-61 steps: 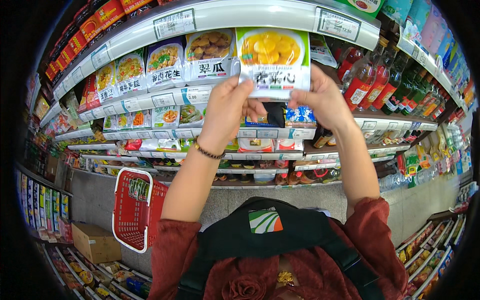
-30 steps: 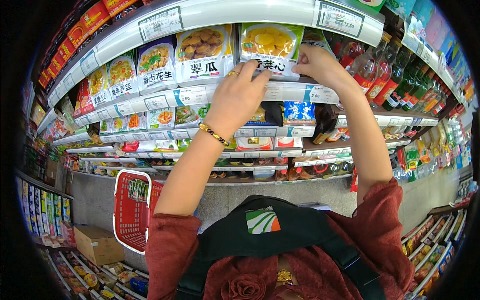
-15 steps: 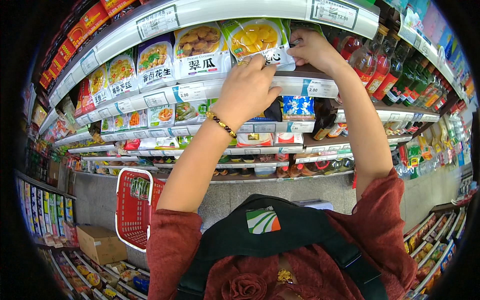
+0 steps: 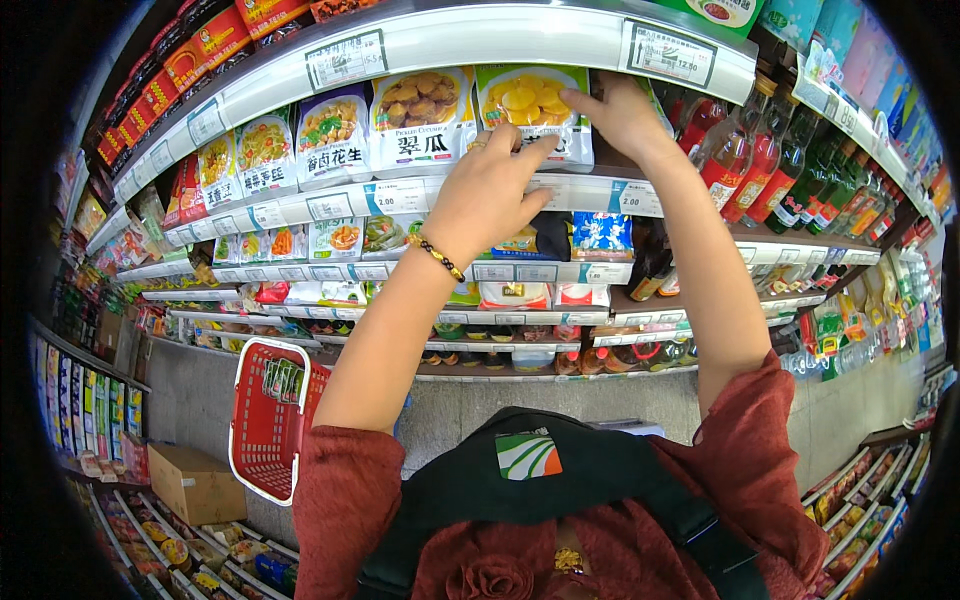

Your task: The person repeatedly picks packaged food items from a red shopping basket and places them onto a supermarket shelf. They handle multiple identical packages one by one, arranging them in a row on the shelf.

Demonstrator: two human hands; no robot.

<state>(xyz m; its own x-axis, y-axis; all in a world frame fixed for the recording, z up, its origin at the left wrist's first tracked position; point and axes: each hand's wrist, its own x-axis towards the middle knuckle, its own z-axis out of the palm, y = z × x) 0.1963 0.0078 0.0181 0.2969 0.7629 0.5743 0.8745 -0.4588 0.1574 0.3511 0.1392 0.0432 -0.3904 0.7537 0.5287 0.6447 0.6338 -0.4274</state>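
A white food pouch with a picture of yellow slices [image 4: 525, 105] stands upright on the upper shelf [image 4: 300, 208], beside similar pouches. My left hand [image 4: 490, 185] reaches up from below, its fingertips on the pouch's lower left edge. My right hand [image 4: 622, 115] rests on the pouch's right side, fingers stretched over its front. A beaded bracelet [image 4: 437, 256] circles my left wrist.
A red shopping basket [image 4: 268, 420] with several small packets hangs at my left. Bottles of red liquid [image 4: 745, 155] stand right of the pouch. Lower shelves hold packets and jars. A cardboard box [image 4: 195, 482] sits on the floor at left.
The pouch was held in front of the shelf in both hands, then went up and back into the row. Both hands followed it and now press on it there.
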